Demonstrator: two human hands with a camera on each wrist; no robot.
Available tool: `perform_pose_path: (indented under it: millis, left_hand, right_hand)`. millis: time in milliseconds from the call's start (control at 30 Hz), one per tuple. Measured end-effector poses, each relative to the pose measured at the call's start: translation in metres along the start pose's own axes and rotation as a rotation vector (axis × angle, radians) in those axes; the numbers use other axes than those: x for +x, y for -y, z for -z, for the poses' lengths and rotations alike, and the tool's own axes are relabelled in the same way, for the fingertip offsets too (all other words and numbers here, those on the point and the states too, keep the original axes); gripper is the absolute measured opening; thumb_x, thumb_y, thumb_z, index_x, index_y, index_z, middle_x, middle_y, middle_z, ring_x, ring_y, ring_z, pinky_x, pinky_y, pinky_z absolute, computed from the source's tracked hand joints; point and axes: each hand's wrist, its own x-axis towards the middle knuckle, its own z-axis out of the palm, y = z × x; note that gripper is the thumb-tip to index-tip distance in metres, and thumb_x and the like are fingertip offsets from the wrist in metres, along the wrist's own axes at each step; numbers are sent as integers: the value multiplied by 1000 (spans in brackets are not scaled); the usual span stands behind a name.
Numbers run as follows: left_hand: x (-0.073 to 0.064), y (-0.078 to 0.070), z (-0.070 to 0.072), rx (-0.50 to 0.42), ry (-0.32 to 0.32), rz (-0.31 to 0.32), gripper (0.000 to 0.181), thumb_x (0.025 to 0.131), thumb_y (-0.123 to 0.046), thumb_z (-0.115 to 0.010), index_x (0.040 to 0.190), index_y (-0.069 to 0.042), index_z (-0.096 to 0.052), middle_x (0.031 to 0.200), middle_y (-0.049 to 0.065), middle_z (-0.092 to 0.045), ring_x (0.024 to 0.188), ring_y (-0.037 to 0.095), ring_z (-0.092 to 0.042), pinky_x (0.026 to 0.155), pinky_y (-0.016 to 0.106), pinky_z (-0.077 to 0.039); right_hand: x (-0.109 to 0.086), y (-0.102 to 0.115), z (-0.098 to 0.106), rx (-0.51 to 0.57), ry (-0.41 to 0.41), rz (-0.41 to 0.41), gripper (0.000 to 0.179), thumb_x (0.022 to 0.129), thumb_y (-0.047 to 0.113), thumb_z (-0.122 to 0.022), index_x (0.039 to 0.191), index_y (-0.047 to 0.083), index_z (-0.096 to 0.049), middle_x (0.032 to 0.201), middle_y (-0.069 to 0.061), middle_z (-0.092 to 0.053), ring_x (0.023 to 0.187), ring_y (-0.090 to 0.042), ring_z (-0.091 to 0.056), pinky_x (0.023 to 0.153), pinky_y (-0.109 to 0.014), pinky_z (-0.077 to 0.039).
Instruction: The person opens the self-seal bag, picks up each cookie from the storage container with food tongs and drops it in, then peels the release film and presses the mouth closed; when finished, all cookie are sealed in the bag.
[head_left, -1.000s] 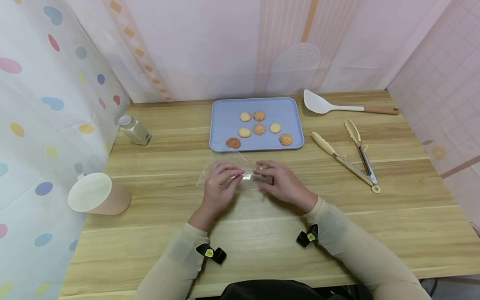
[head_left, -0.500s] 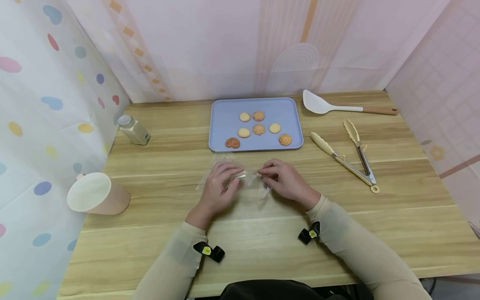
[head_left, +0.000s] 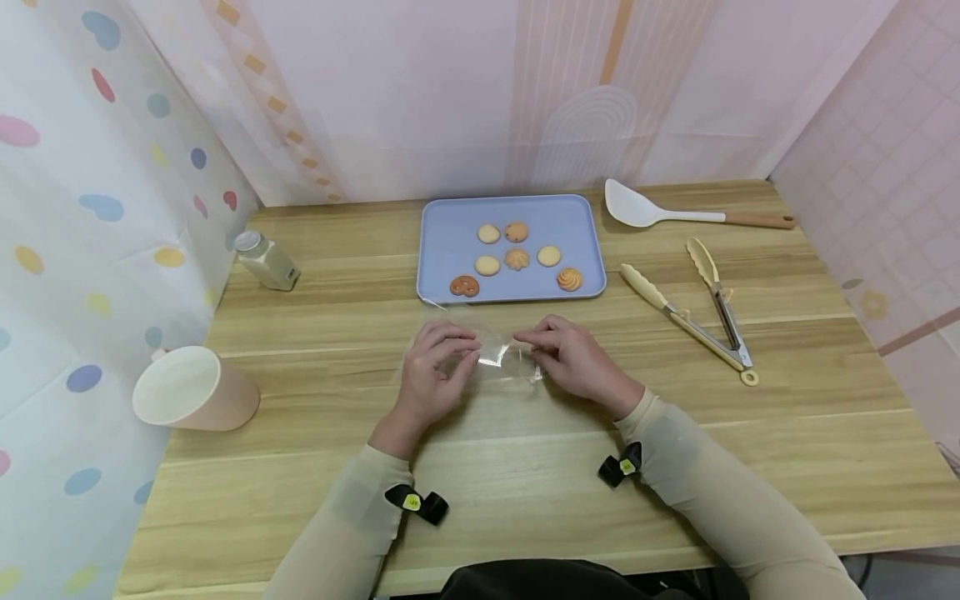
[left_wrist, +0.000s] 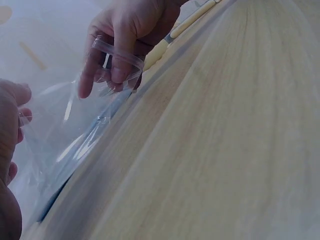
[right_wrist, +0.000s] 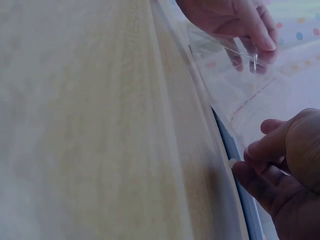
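Note:
A clear plastic bag (head_left: 495, 357) stretches between the two hands over the table, just in front of the blue tray. On its left side, the left hand (head_left: 435, 367) pinches the film between thumb and fingers. The right hand (head_left: 573, 360) holds the opposite edge, its index finger reaching along the film in the head view. From the left wrist, a looped strip of the bag (left_wrist: 75, 130) shows around the right hand's (left_wrist: 127, 35) fingertips. A thin reddish line crosses the bag (right_wrist: 255, 95) in the right wrist view, above the right hand's (right_wrist: 290, 160) pinching fingers.
Behind the hands lies a blue tray (head_left: 442, 229) with several cookies (head_left: 517, 259). Tongs (head_left: 723, 321) and a white spatula (head_left: 633, 207) are at the right. A pink cup (head_left: 225, 396) and a lidded jar (head_left: 268, 262) stand at the left.
The film between the hands was bunched half a second ago and is now spread flatter. The right hand's index finger has straightened; the left hand has shifted slightly left.

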Motion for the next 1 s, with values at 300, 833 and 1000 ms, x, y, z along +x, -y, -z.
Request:
perform_pose_path:
  millis: [300, 833, 1000]
  left_hand:
    - [1, 1, 5, -27, -45, 34, 6, 79, 1, -71, 85, 0, -72, 93, 10, -69, 96, 29, -59, 88, 37, -43]
    - [-1, 10, 26, 0, -85, 90, 9, 82, 5, -70, 89, 1, -74, 97, 12, -69, 99, 31, -58, 88, 36, -44]
    - [-3, 13, 31, 11, -62, 148, 9, 83, 3, -70, 91, 0, -74, 100, 10, -68, 103, 28, -56, 93, 33, -42]
  right_hand:
    - [6, 9, -6, 94, 38, -26, 39, 85, 3, -70, 123, 6, -65, 113, -9, -59, 83, -11, -62, 71, -25, -53]
    - [-73, -29, 101, -27, -268, -179, 31, 82, -4, -72, 112, -4, -67, 112, -19, -64, 93, -27, -64, 74, -28, -56]
    - [-109, -46, 134, -107, -331, -352, 33, 86, 3, -70, 118, -5, -64, 113, -24, -61, 94, -12, -56, 73, -7, -41]
